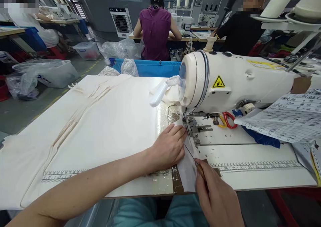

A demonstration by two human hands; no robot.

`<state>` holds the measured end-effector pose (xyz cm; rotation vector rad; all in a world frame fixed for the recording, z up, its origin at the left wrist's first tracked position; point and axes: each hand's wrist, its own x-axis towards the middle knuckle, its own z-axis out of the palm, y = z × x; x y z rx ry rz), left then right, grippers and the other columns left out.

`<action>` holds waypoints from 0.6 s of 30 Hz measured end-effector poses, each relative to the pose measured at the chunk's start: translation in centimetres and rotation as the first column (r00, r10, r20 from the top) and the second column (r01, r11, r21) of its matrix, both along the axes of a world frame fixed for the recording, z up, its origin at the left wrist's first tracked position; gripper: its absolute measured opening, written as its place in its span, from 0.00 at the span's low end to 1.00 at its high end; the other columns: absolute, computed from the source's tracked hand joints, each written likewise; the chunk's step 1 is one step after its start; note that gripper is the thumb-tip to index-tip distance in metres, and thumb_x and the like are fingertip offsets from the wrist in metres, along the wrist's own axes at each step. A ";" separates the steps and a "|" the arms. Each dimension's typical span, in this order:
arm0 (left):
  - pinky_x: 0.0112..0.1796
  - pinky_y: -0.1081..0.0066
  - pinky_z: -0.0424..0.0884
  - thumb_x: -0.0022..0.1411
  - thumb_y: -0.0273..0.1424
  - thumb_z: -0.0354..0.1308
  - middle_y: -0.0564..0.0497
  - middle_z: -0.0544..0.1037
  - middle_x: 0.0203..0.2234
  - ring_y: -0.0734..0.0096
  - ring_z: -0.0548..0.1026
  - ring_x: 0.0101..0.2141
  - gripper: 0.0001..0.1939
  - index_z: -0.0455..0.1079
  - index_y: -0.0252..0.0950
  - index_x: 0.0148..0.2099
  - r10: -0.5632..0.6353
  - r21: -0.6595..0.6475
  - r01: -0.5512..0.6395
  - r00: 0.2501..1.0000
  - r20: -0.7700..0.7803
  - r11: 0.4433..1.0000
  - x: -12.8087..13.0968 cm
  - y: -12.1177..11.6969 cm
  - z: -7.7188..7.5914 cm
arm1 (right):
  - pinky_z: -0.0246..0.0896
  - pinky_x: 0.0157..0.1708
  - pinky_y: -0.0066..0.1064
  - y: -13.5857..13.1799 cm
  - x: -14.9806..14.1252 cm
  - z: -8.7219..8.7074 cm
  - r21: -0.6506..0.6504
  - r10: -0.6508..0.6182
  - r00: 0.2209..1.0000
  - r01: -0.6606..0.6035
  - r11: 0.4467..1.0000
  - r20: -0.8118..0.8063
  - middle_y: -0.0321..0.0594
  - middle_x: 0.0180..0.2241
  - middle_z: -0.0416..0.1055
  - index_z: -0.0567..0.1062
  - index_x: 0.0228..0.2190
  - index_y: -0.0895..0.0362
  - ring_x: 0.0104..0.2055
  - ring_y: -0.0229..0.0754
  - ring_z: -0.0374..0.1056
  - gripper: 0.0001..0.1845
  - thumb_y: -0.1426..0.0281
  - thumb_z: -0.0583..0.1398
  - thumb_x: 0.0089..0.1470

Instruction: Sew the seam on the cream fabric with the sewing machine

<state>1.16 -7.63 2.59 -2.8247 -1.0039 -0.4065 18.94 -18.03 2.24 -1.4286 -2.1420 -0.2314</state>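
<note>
My left hand (170, 145) lies palm down on a white strip of fabric (187, 176), its fingers stretched toward the presser foot (185, 118) of the sewing machine (225, 76). In my right hand (217, 195), near the front edge of the table, is an awl (201, 172) with a wooden handle. Its thin metal shaft points up and left across the strip, its tip close to my left fingers. The strip runs from under the needle area toward me. My left fingertips partly cover the fabric beside the metal plate.
Left of the machine, white cloth with cord-like strips (75, 120) lies on the table. Red-and-yellow scissors (228, 120) rest behind the presser foot's right side. Written paper sheets (286, 116) hang at right. A person in purple (155, 32) sits ahead.
</note>
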 end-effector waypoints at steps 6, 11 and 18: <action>0.61 0.58 0.56 0.70 0.31 0.43 0.38 0.67 0.59 0.55 0.61 0.60 0.23 0.64 0.23 0.61 0.026 0.000 -0.026 1.000 0.005 1.000 -0.3 0.7 -0.2 | 0.71 0.20 0.26 0.9 -0.6 0.0 0.002 -0.026 1.000 0.026 1.000 -0.009 0.44 0.35 0.80 0.71 0.45 0.61 0.30 0.41 0.79 0.17 0.73 0.44 0.66; 0.54 0.55 0.62 0.68 0.30 0.48 0.38 0.70 0.51 0.50 0.65 0.53 0.21 0.66 0.27 0.59 0.127 -0.009 -0.128 0.992 -0.014 0.992 -0.2 1.2 -0.1 | 0.69 0.19 0.27 1.8 -1.0 -0.2 0.028 -0.048 0.999 0.048 0.998 -0.002 0.44 0.36 0.81 0.72 0.44 0.62 0.28 0.41 0.78 0.17 0.74 0.45 0.64; 0.60 0.55 0.56 0.69 0.27 0.47 0.40 0.69 0.54 0.54 0.62 0.57 0.19 0.66 0.27 0.59 0.103 0.048 -0.101 0.994 -0.041 0.994 -0.7 2.7 -0.6 | 0.70 0.21 0.27 2.3 -1.6 -0.3 -0.062 -0.040 0.994 0.034 0.998 -0.101 0.43 0.34 0.81 0.72 0.44 0.63 0.29 0.41 0.78 0.17 0.72 0.45 0.66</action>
